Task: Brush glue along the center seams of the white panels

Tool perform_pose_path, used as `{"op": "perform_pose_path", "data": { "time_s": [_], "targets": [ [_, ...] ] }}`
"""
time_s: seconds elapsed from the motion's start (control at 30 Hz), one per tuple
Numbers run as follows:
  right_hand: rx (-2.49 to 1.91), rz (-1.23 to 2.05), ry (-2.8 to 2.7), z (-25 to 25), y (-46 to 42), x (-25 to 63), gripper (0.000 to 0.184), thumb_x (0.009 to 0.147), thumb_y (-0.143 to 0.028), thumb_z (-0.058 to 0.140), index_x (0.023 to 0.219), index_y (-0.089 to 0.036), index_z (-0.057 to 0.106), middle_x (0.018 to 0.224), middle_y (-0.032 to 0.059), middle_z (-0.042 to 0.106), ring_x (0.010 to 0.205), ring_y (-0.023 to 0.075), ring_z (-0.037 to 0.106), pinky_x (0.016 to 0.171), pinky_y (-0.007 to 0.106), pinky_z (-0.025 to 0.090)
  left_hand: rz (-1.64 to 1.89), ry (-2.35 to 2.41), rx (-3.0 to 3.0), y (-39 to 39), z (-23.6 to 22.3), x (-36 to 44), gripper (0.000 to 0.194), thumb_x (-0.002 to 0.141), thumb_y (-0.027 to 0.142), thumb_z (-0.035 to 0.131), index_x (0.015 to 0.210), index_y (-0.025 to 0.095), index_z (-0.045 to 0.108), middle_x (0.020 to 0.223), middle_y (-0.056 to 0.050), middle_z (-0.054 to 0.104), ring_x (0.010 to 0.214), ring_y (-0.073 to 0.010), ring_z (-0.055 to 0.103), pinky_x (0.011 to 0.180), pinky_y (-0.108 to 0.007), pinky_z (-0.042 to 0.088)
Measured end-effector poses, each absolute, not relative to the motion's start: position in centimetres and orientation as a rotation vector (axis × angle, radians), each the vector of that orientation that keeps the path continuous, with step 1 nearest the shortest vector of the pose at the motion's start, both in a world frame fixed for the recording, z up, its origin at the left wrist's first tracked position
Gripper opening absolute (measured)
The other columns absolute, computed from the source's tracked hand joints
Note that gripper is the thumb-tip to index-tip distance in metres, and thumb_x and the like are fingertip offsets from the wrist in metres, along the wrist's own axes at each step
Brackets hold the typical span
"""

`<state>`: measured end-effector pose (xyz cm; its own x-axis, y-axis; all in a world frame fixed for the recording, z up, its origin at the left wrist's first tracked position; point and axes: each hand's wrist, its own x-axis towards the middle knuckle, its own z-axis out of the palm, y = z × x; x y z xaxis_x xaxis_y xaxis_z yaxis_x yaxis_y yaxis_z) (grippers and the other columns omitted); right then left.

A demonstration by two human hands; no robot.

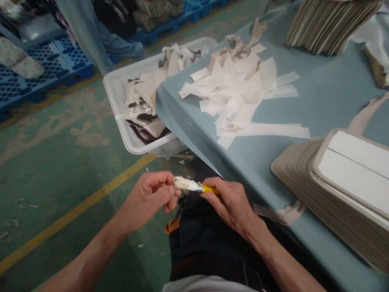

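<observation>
My right hand (229, 198) is closed round the yellow handle of a brush (189, 184), held level above my lap. Its pale bristles point left, with a white band and a metal ferrule between them and the handle. At the bristle tips, my left hand (156, 192) has its thumb and fingers pinched together. The fingers touch the bristle ends; whether they grip anything else is hidden. Both hands are off the table, beside its near edge.
A blue-grey covered table (306, 107) bears white strips (237, 93), a stack of flat panels (304, 174) at right and another stack (331, 26) behind. A white tub (117, 117) of scraps stands beside it. Further back are a person's legs (91, 34) and blue pallets (60, 54).
</observation>
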<state>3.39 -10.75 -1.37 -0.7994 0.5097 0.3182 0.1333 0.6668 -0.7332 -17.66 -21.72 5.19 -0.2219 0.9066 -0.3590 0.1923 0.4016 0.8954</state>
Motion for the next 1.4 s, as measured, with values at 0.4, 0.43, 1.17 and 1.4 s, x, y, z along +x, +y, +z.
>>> {"op": "perform_pose_path", "data": {
  "time_s": [0.4, 0.43, 1.17, 1.4],
  "targets": [
    [-0.862, 1.131, -2.341, -1.0, -11.1, 6.7, 0.027, 0.116, -0.038, 0.052, 0.103, -0.021, 0.068, 0.068, -0.0031, 0.065, 0.051, 0.0124, 0.054, 0.053, 0.025, 0.039, 0.861, 2.337, 1.384, -23.2, 5.1, -23.4, 0.031, 0.097, 0.028, 0.049, 0.068, 0.022, 0.058, 0.057, 0.006, 0.057, 0.052, -0.01, 0.051, 0.054, -0.024, 0.037],
    [-0.858, 1.159, -2.324, -1.0, -11.0, 6.8, 0.027, 0.116, -0.039, 0.052, 0.103, -0.021, 0.068, 0.067, -0.0036, 0.064, 0.051, 0.0122, 0.052, 0.052, 0.025, 0.038, 0.832, 2.265, 1.427, -23.3, 5.1, -22.9, 0.038, 0.1, 0.031, 0.045, 0.065, 0.022, 0.055, 0.056, 0.005, 0.056, 0.051, -0.0102, 0.052, 0.053, -0.024, 0.039],
    [-0.547, 0.93, -2.292, -0.4, -10.5, 5.8, 0.018, 0.117, -0.034, 0.056, 0.113, -0.021, 0.068, 0.084, 0.0036, 0.074, 0.069, 0.0152, 0.067, 0.063, 0.027, 0.049, 0.977, 1.927, 1.537, -21.6, 7.5, -17.8, 0.009, 0.089, 0.023, 0.069, 0.093, 0.021, 0.077, 0.073, 0.002, 0.078, 0.058, -0.0115, 0.072, 0.059, -0.017, 0.058],
    [-0.567, 0.891, -2.317, 0.3, -10.7, 5.5, 0.019, 0.117, -0.033, 0.057, 0.109, -0.02, 0.068, 0.084, 0.0036, 0.077, 0.067, 0.0135, 0.071, 0.063, 0.024, 0.05, 0.901, 1.96, 1.889, -21.4, 6.8, -18.0, 0.009, 0.092, 0.016, 0.067, 0.098, 0.021, 0.072, 0.078, 0.005, 0.076, 0.063, -0.009, 0.071, 0.065, -0.019, 0.055]
  ]
}}
